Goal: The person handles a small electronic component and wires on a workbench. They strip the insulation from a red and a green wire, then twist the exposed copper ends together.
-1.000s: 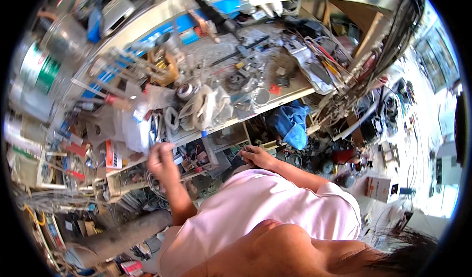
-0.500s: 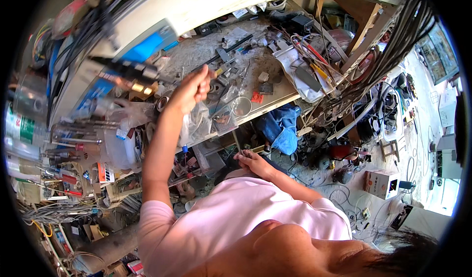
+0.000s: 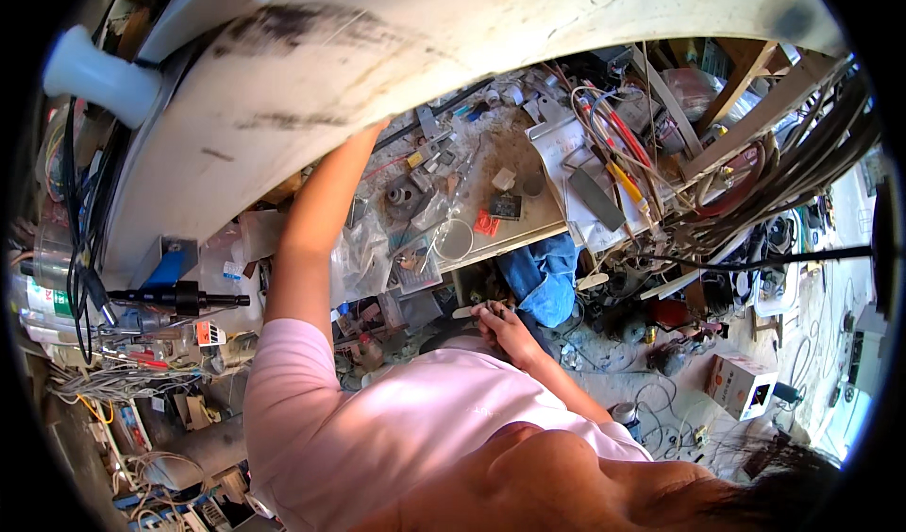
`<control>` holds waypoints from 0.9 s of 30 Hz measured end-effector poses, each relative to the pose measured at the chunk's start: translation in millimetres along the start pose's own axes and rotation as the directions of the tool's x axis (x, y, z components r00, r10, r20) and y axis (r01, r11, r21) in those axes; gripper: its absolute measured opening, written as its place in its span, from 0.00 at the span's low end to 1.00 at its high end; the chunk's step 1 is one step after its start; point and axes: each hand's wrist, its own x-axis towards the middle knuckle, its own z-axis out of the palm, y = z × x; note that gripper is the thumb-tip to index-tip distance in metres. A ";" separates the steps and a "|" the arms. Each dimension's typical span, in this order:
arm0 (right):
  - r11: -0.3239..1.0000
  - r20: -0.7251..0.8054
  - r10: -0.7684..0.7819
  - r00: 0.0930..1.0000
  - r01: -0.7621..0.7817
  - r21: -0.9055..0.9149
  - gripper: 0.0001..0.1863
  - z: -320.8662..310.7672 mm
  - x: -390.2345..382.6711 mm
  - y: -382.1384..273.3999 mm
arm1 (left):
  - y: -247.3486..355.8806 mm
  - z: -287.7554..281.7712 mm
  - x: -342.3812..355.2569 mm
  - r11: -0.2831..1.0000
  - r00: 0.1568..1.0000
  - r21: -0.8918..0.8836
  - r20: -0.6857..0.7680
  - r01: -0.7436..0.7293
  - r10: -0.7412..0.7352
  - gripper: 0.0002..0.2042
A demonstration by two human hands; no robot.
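My left forearm [image 3: 316,192] reaches up and forward to the edge of the pale overhead panel [image 3: 283,98], which hides the left hand. Low in front of my body, my right hand [image 3: 508,332] is closed around a slim rod [image 3: 462,312]. Its pale end sticks out to the left of the fingers, while the rest is covered. Left of my upper arm is a black cylindrical tool [image 3: 184,298] with a thin shaft pointing right. Below the panel, the cluttered workbench [image 3: 510,235] carries small metal parts and a clear round cup [image 3: 454,239].
A blue cloth [image 3: 543,277] hangs below the bench edge, close to my right hand. Pliers and cables with yellow and red handles [image 3: 623,183] lie on papers at the right. Thick cable bundles [image 3: 783,173] hang there. A white box [image 3: 741,386] stands on the floor.
My left hand has moved up and forward behind the panel. The view has shifted, and the panel covers more of it. The black tool appears lower and farther left. My right hand still grips the rod.
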 end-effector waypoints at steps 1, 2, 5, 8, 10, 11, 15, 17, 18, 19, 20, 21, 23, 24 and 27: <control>1.000 0.005 0.004 1.000 -0.004 -0.022 0.09 -2.3 1.6 0.1 | -19.1 9.4 13.1 0.992 0.988 0.122 -0.146 -0.024 0.042 0.22; 0.999 0.004 0.008 1.000 -0.007 -0.041 0.09 -4.2 3.4 -0.4 | -28.7 18.7 22.6 0.969 0.956 0.245 -0.277 -0.029 0.098 0.24; 1.000 -0.014 0.023 1.000 -0.023 -0.018 0.09 -9.9 5.0 -4.7 | -5.0 38.0 19.0 0.865 0.965 0.495 -0.256 0.077 0.060 0.26; 0.999 0.007 0.045 0.999 -0.045 -0.011 0.09 -13.6 6.8 -9.0 | 0.3 37.8 10.0 0.830 0.975 0.553 -0.214 0.069 0.061 0.24; 0.998 0.013 0.048 0.999 -0.048 -0.035 0.09 -14.6 7.9 -12.0 | -3.8 30.8 6.2 0.793 0.978 0.606 -0.197 0.066 0.069 0.24; 0.998 0.017 0.051 0.999 -0.050 -0.049 0.09 -14.6 8.2 -13.6 | -6.9 26.8 2.0 0.801 0.983 0.592 -0.182 0.090 0.024 0.24; 0.997 0.018 0.068 0.998 -0.068 -0.021 0.09 -13.3 5.1 -24.1 | -4.4 23.4 -25.9 0.854 0.998 0.518 0.026 0.040 -0.063 0.23; 0.998 0.026 0.062 0.998 -0.061 -0.035 0.09 -15.4 6.5 -24.2 | -3.6 16.6 -34.3 0.833 0.980 0.551 0.127 0.060 -0.155 0.22; 0.998 0.020 0.053 0.998 -0.052 -0.034 0.09 -17.0 6.7 -24.3 | 8.5 19.2 -34.8 0.799 0.972 0.599 0.159 0.042 -0.170 0.22; 0.998 0.017 0.050 0.999 -0.050 -0.037 0.09 -18.8 7.3 -23.7 | 23.5 20.4 -40.7 0.766 0.965 0.642 0.183 0.029 -0.190 0.22; 0.998 0.014 0.046 0.999 -0.046 -0.038 0.09 -20.6 7.7 -23.0 | 32.4 21.1 -40.6 0.744 0.969 0.668 0.176 0.011 -0.172 0.22; 0.998 0.019 0.047 0.999 -0.046 -0.048 0.09 -21.3 8.0 -22.0 | 34.3 19.9 -44.2 0.728 0.980 0.686 0.142 0.005 -0.140 0.22; 0.997 0.027 0.046 0.999 -0.044 -0.063 0.09 -23.1 8.1 -20.0 | 34.3 19.4 -42.6 0.694 0.996 0.720 0.054 0.006 -0.064 0.21; 0.997 0.026 0.046 0.999 -0.045 -0.061 0.09 -23.6 7.8 -19.1 | 30.8 21.2 -36.1 0.676 1.000 0.737 -0.002 0.011 -0.014 0.21; 0.998 -0.005 0.039 0.999 -0.039 -0.039 0.08 -27.0 6.1 -17.3 | 12.8 32.9 5.5 0.617 0.983 0.787 -0.123 0.014 0.136 0.21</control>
